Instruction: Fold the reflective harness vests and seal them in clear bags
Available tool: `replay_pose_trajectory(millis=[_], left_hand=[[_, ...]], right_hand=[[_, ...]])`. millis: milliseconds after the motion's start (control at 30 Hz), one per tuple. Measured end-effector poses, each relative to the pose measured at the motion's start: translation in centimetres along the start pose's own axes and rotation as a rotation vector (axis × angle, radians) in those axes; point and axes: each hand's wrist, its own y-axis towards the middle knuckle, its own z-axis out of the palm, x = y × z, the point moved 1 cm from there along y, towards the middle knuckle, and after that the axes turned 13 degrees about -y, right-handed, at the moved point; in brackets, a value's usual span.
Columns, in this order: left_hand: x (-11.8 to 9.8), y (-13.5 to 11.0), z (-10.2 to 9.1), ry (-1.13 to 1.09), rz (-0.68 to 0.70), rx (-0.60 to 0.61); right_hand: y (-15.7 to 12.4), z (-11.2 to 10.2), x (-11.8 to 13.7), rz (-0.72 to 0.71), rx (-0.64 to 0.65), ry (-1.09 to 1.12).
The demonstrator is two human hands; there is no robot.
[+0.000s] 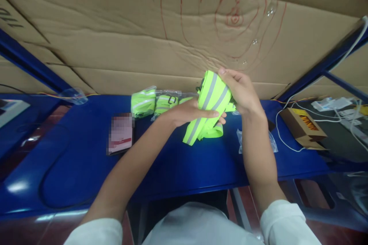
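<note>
Above the blue table, both my hands grip a folded neon-yellow reflective strap [211, 97] with grey stripes. My left hand [191, 114] is closed round its lower part, the thumb lying across the front. The fingers of my right hand [237, 88] pinch the upper right edge. A loose end and a loop of the strap hang below my left hand. Part of a black fitting shows at the strap's left edge. Behind my left hand, in clear bags, lie several rolled reflective straps [143, 102], partly hidden by the hand.
A phone-like device [121, 134] with a blurred screen lies left on the blue table [184, 172]. Clear plastic bags [271, 141] lie near my right forearm. An open cardboard box [306, 128] and white cables stand further right. A cardboard wall [115, 38] rises behind.
</note>
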Motion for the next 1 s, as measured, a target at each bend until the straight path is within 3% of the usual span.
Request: replay_pose_trajectory(millis=[100,267,400,500,733,867,1000], left_hand=[[-0.2,-0.1,0.7,0.032,0.013,-0.030],[-0.7,-0.4,0.7,0.085,0.099,-0.030],[-1.7,-1.0,0.1,0.169,0.148,-0.084],[-2.1,-1.3,-0.4,0.260,0.187,-0.062],[-1.0,-0.6,-2.1,0.011,0.140,-0.106],[-0.4,-0.1,-1.4,-0.122,0.048,-0.001],[-0.1,-0.2,-0.5,-0.084,0.036,0.111]], right_hand=[[0.0,0.5,0.0,0.014,0.059,0.040],[0.4,0.5,0.2,-0.136,0.045,-0.076],[-0.5,-0.1,1.2,-0.149,0.379,-0.106],[-1.5,0.0,1.8,-0.220,0.451,-0.226],[-1.5,1.0,2.1,-0.288,0.208,-0.366],[-0.9,0.5,2.1,-0.265,-0.002,-0.339],[-0.8,-0.2,1.9,-0.146,-0.150,-0.235]])
